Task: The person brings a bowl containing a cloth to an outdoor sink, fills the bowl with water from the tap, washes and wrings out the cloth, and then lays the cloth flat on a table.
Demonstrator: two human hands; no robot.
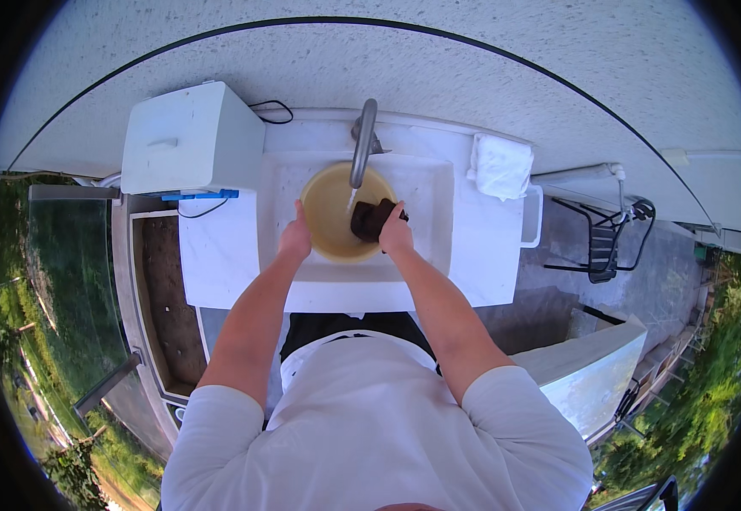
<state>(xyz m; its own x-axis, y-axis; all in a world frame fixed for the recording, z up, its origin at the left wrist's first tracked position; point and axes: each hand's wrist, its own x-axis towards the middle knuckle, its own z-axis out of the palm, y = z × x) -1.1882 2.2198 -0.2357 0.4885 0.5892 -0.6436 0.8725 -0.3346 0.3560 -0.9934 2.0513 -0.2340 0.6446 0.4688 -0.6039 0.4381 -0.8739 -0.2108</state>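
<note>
A round yellowish basin (332, 223) stands in the white rectangular sink (428, 191). Above it curves a metal faucet (364, 144), from which a thin stream of water runs into the basin. My left hand (295, 236) grips the basin's left rim, thumb pointing up along it. On the other side, my right hand (397, 231) holds a dark brown cloth (370, 219) at the basin's right rim. Part of the cloth hangs inside the basin, and a bit shows beyond the rim under my fingers.
A white box-shaped appliance (179, 140) with a black cord stands at the counter's left. A folded white cloth (503, 165) lies at the back right, near a white rail (532, 217). Farther right is a black folding chair (602, 246). The wall (408, 70) rises behind the sink.
</note>
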